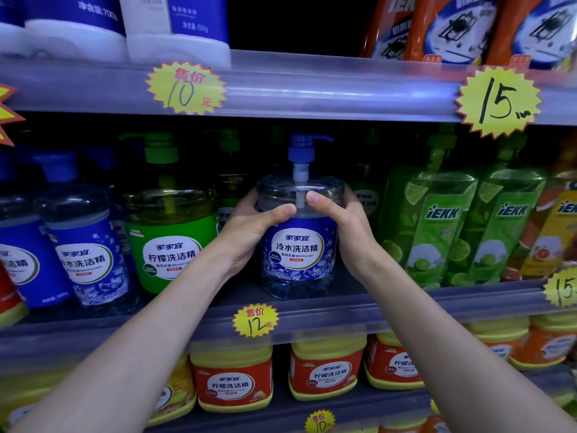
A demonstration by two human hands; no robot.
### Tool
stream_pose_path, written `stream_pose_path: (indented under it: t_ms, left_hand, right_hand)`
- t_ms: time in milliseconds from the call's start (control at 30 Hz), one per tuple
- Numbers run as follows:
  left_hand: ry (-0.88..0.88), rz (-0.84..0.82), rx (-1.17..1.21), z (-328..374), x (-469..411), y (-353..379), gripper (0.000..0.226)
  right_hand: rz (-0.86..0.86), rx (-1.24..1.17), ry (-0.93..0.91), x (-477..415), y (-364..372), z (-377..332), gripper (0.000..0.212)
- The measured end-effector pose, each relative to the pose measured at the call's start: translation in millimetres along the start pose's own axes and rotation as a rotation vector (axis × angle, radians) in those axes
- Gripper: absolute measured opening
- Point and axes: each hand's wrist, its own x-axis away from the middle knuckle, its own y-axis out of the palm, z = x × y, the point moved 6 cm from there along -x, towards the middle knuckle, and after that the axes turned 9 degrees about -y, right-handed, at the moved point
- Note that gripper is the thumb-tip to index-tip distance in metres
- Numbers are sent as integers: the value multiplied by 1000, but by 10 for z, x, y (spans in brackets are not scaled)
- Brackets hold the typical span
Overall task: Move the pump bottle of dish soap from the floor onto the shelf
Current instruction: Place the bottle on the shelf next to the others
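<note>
Forearms come in from bottom corners, converging on the middle shelf (312, 320). Left hand (249, 235) and right hand (346, 226) both in a clenched grip on the pump bottle (298, 245), one per side, thumbs across the clear shoulder just above the blue label, thumb tips close together but apart. Bottle upright, base down on the shelf board, set just behind the front lip; the 12 price tag (255, 320) sits on that lip right below it.

Room: narrow gap on each side, only enough for the hands. Left neighbour is the green-label bottle (170, 232), near the left wrist. Right neighbour is a row of green pouches (431, 226), just beside the right hand. Blue pump head (307, 146) stands near the underside edge of the upper shelf (312, 89), small clearance, not touching. More pump bottles in the dark behind; can't tell whether they touch.

Lower shelf: red-and-yellow tubs (232, 379) under the forearms. Further left on the middle shelf, blue-label bottles (87, 245). Top shelf: white-and-blue containers (178, 29) left, orange bottles (452, 29) right, dark empty gap between them.
</note>
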Motion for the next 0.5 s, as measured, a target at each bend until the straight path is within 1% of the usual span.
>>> stream_pose_path:
  t_ms: [133, 267, 333, 367, 433, 500]
  left_hand:
    - [3, -5, 0, -20, 5, 0, 68]
    - [-20, -2, -41, -6, -1, -11, 70]
    - [-46, 23, -116, -1, 18, -36, 72]
    - [-47, 34, -165, 22, 39, -50, 69]
    - [-42, 42, -259, 62, 90, -52, 64]
    - [-38, 16, -365, 164, 193, -45, 66]
  right_hand:
    - [-10, -8, 17, -3, -1, 31, 75]
    - [-30, 15, 31, -27, -16, 33, 67]
    - [-48, 23, 47, -32, -25, 29, 67]
    - [-55, 17, 55, -26, -20, 3, 67]
    - [-79, 37, 75, -19, -45, -16, 72]
    - [-119, 166, 67, 12, -41, -127, 85]
